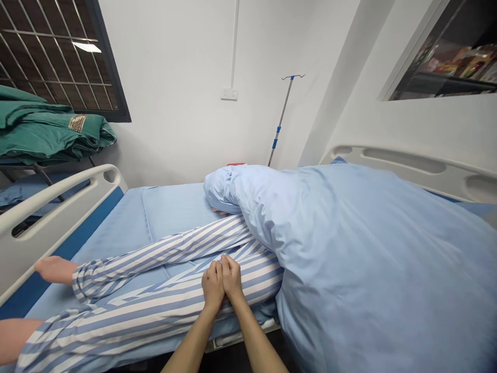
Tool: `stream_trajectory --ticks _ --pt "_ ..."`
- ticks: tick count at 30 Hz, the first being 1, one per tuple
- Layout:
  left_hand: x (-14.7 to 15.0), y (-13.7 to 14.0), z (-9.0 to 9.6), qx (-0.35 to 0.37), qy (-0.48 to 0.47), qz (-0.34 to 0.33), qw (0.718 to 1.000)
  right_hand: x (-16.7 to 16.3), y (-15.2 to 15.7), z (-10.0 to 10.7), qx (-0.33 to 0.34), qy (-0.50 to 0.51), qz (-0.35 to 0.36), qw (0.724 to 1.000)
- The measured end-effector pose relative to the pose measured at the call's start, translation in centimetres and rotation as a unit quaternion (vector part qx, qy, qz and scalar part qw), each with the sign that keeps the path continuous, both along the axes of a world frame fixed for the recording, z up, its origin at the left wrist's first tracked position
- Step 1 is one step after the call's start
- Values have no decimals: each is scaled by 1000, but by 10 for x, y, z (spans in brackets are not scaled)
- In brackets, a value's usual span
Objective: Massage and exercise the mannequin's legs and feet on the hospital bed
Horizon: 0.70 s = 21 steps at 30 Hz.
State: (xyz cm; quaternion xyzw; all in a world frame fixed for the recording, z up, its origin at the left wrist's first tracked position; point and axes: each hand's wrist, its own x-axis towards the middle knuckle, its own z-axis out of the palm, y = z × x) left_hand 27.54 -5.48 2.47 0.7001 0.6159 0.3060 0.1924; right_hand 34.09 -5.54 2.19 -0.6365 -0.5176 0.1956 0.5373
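Meeting at lower centre: left hand [212,284] and right hand [232,277], fists curled, touching, over striped trousers [171,302] running lower left to centre. Quilt [361,248] lies right, nearer right hand.

My left grip [213,284] and my right grip [232,277] touch each other over the near leg of the trousers [155,316], at the near side of the bed [174,202]. On the left, the feet [56,270] lie toward the footboard [23,264], and beyond it is the cloth pile [50,137]. On the right, the quilt [357,233] spreads toward the headboard [438,184]. Behind the bed stands the pole [278,129], before the wall [174,103].
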Motion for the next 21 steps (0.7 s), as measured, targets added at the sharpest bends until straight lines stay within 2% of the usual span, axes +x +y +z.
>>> stream_trajectory --ticks 6,11,15,17,21 --pt "-2 1 0 3 -10 13 1000 1 -4 11 -11 -48 9 999" --pt "-2 0 3 -28 -40 19 999 11 -2 33 -13 -100 37 994" --pt "0 -1 5 -29 -27 13 999 25 -1 47 6 -159 58 986" --pt "1 -2 5 -20 -16 12 1000 30 -1 43 9 -162 49 986" --pt "3 -3 2 -13 -5 10 1000 32 -5 19 -5 -196 30 980"
